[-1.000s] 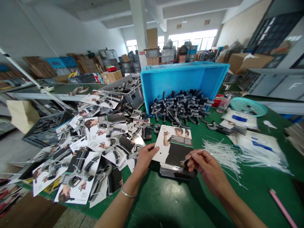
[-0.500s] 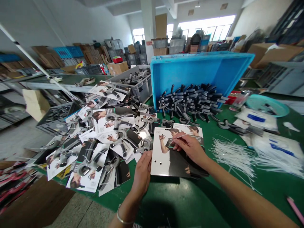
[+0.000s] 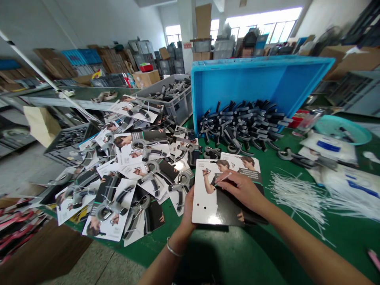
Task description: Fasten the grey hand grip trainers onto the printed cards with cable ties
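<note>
A printed backing card (image 3: 204, 209), with punched holes and a picture of an arm, lies on top of a stack of similar cards (image 3: 255, 163). My left hand (image 3: 188, 208) is closed on the card's left edge, its fingertips hidden beneath. Above the same card, my right hand (image 3: 242, 190) pinches a thin white cable tie (image 3: 223, 179), whose lower end is close to a hole near the printed elbow. To the left are piled finished-looking cards (image 3: 109, 209) with grey-and-black hand grips (image 3: 152, 178) tied on. Loose white cable ties (image 3: 297, 196) lie right of my right hand.
A blue crate (image 3: 237, 81) on its side holds many loose hand grips (image 3: 240, 122). Behind the card pile stands a grey crate (image 3: 181, 107). Plastic bags (image 3: 329, 147) and a turquoise tray (image 3: 356, 126) sit at the right. A person (image 3: 248, 43) is beyond the blue crate.
My left hand has moved in around the card's left edge. My right hand has brought the cable tie's end down toward the card. The view has shifted slightly.
</note>
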Available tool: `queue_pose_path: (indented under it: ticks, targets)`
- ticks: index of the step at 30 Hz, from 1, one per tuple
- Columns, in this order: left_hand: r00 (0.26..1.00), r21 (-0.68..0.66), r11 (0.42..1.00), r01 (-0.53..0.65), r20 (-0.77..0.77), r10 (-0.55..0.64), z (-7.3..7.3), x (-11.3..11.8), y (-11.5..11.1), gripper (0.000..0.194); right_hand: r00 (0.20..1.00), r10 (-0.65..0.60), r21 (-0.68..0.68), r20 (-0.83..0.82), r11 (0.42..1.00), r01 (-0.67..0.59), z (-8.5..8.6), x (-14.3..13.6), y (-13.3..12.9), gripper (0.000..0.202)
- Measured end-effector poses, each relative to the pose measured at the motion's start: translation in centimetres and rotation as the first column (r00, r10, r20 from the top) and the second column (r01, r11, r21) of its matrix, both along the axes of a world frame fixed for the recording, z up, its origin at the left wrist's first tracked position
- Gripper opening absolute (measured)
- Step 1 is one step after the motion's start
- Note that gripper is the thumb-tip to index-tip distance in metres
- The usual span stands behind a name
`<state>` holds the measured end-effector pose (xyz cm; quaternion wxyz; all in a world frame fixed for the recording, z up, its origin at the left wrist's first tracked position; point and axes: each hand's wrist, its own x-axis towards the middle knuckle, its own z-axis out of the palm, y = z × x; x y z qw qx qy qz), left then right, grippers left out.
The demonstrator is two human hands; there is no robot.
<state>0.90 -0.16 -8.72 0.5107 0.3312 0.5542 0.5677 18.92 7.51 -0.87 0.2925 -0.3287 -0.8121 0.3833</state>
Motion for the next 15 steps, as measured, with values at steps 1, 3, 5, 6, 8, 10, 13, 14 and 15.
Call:
queue_pose_path:
  ticks: [1, 3, 5, 6, 8, 10, 13, 14, 15]
  targets:
    - [1.000, -0.007, 1.000, 0.018, -0.010, -0.018, -0.1, -0.3, -0.8, 0.042, 0.999, -0.031, -0.072, -0.017, 0.997, 0.030, 0.1, 0.1, 0.0, 0.018]
    - [0.996, -0.011, 0.996, 0.083, -0.037, -0.084, -0.1, -1.0, -2.8, 0.035, 0.996, -0.073, -0.192, -0.050, 0.979, 0.062, 0.1, 0.3, -0.1, 0.019]
    - [0.985, 0.017, 0.986, 0.165, -0.054, -0.164, 0.1, -1.8, -4.7, 0.029, 0.998, -0.053, -0.203, -0.045, 0.978, 0.043, 0.1, 0.5, -0.1, 0.019]
    - [0.981, 0.043, 0.981, 0.188, -0.062, -0.185, 0.2, -2.1, -5.4, 0.027, 0.999, -0.030, -0.173, -0.024, 0.985, 0.025, 0.1, 0.5, -0.1, 0.018]
    - [0.980, 0.097, 0.979, 0.178, -0.104, -0.168, 0.5, -2.6, -6.1, 0.020, 1.000, 0.000, -0.097, 0.028, 0.995, 0.002, 0.1, 0.4, -0.1, 0.018]
    - [0.982, 0.131, 0.984, 0.120, -0.162, -0.098, 0.6, -2.5, -5.7, 0.015, 0.997, 0.007, -0.034, 0.071, 0.999, -0.004, 0.0, 0.2, 0.0, 0.018]
    - [0.992, 0.107, 0.993, 0.047, -0.119, -0.034, 0.7, -1.2, -3.7, 0.022, 0.994, 0.004, 0.047, 0.113, 0.999, -0.009, 0.0, 0.0, 0.0, 0.017]
    - [0.998, 0.078, 0.997, 0.027, -0.067, -0.022, 0.8, -0.7, -2.8, 0.028, 0.993, 0.005, 0.060, 0.118, 0.998, -0.012, 0.0, 0.0, 0.0, 0.016]
    - [1.000, 0.050, 0.999, 0.010, -0.018, -0.009, 1.0, -0.2, -1.9, 0.034, 0.993, 0.008, 0.062, 0.115, 0.998, -0.016, 0.0, 0.0, 0.0, 0.016]
